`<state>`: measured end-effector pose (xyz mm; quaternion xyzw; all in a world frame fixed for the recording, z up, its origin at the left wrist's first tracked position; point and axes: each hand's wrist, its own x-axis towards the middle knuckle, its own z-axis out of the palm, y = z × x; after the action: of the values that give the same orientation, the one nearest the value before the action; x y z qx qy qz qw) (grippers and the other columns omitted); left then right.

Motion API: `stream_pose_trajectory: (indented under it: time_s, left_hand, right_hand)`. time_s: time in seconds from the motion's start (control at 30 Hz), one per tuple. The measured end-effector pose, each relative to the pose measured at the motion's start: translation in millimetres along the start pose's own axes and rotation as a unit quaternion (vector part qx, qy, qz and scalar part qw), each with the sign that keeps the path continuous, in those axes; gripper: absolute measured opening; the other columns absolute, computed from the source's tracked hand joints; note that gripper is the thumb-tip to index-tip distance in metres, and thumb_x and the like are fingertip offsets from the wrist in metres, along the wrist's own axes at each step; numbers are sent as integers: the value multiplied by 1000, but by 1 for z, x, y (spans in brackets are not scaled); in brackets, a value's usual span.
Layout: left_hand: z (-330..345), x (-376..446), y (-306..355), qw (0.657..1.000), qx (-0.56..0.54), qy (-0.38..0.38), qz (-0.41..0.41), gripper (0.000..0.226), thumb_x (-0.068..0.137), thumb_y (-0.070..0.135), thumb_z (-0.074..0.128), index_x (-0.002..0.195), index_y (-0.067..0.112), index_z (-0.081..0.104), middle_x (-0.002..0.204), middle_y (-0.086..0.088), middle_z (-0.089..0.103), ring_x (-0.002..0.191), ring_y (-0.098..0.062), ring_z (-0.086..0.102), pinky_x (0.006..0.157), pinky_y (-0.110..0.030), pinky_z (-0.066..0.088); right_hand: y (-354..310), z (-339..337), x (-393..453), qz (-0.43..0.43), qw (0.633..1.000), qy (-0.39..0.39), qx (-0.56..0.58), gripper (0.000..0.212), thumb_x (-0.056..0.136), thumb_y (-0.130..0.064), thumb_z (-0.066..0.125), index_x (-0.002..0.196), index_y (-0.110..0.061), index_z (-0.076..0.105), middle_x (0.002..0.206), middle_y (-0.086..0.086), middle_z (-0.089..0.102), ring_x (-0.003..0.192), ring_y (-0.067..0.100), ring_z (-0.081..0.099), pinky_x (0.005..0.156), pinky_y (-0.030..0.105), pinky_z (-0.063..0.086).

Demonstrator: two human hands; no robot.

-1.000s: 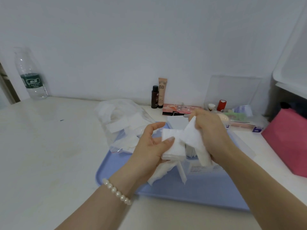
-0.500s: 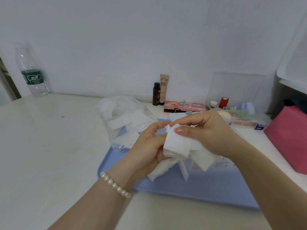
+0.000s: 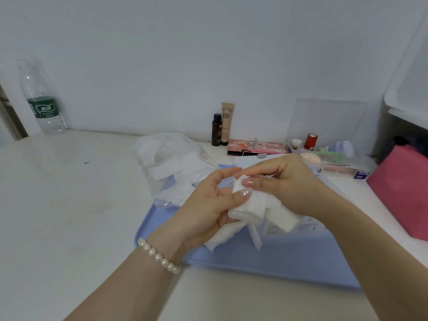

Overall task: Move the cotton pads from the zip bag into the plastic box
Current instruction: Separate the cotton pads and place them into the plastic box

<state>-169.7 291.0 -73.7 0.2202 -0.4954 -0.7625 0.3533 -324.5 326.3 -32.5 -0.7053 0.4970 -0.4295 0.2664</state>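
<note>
Two hands at work over a blue tray (image 3: 289, 262), nearest to the camera. Left hand (image 3: 208, 205), with a pearl bracelet (image 3: 158, 256) at the wrist, curled under a loose stack of cotton pads (image 3: 249, 205), thumb pressing on top. Right hand (image 3: 289, 184) closed round the same stack from the other side, forefinger and thumb pinching its upper edge. Several pads hanging crooked below the left palm, barely held, by the look of it. Risk from here: stragglers slipping out onto the tray while squaring the stack, or a pad folding over and jamming at the box mouth. Just under the right wrist, the plastic box (image 3: 278, 228), clear-walled and mostly hidden; fill level impossible to tell. Beyond the left hand, the zip bag (image 3: 166, 158) lying partly on the tray's far corner, more pads visible inside, so task probably far from done. Further back, against the wall, a small dark bottle (image 3: 217, 129), a BB tube (image 3: 226, 122), and far left a water bottle (image 3: 41, 98).
</note>
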Motion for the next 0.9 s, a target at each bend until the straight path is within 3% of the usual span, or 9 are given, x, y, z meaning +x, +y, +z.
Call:
stream_pose_trajectory:
  time_s: [0.1,0.17,0.23,0.3,0.4,0.47,0.7,0.77,0.9]
  left_hand:
    - [0,0,-2,1000,6,-14,6,52,79,-6,57,128,10,48,82,-14,71,71,-21,69,62,-32,57]
    - [0,0,-2,1000,4,-16,9,52,77,-5,58,125,13,49,80,-12,72,70,-20,70,61,-31,58]
    - [0,0,-2,1000,2,-15,15,54,73,-1,60,123,14,50,80,-12,72,71,-20,70,63,-31,58]
    - [-1,0,0,1000,-3,-9,25,54,71,-1,60,123,13,50,77,-12,72,68,-20,69,61,-29,58]
    - [-2,1,2,999,-9,2,40,54,69,-1,60,121,11,50,71,-11,71,64,-18,68,58,-27,57]
    - [-2,1,1,999,-14,2,40,53,71,-2,59,121,11,50,70,-11,71,63,-17,68,57,-26,56]
    - [-4,3,-2,999,8,43,33,42,82,-6,57,119,13,53,81,-13,72,73,-24,68,62,-31,57]
    - [-4,4,-3,998,12,63,20,35,85,-4,57,116,13,54,80,-9,71,69,-22,68,59,-30,57]
    - [-4,3,-5,997,47,62,0,41,83,-7,59,120,10,52,76,-7,71,66,-21,67,59,-31,55]
  right_hand:
    - [1,1,0,14,1000,8,16,16,82,-12,68,87,-26,74,82,7,74,77,26,66,72,29,50]
    - [-1,-2,-1,43,998,-2,35,18,77,-30,71,95,-29,73,74,28,63,63,43,53,63,33,43]
    - [-3,-10,-1,89,995,-14,45,30,70,-33,71,100,-33,68,60,13,59,53,26,53,54,24,43]
    - [-7,-19,-3,124,990,-19,57,35,66,-21,75,98,-33,66,59,-2,68,53,12,62,49,21,49]
    - [-10,-26,-4,154,986,-25,63,31,57,-12,78,84,-24,72,71,8,73,56,16,66,49,26,54]
    - [-9,-28,-4,165,984,-9,72,21,65,-3,75,79,-19,71,68,6,73,53,14,66,46,24,53]
    - [3,-36,2,163,956,195,149,12,82,-8,64,73,-14,69,56,-6,67,44,8,59,38,18,44]
    - [-5,-40,-1,146,960,170,169,12,80,-14,63,72,-16,72,59,-6,69,48,7,61,41,17,45]
    - [-26,-35,-11,109,988,-19,111,16,66,-25,63,75,-23,77,66,-5,71,57,6,62,50,17,47]
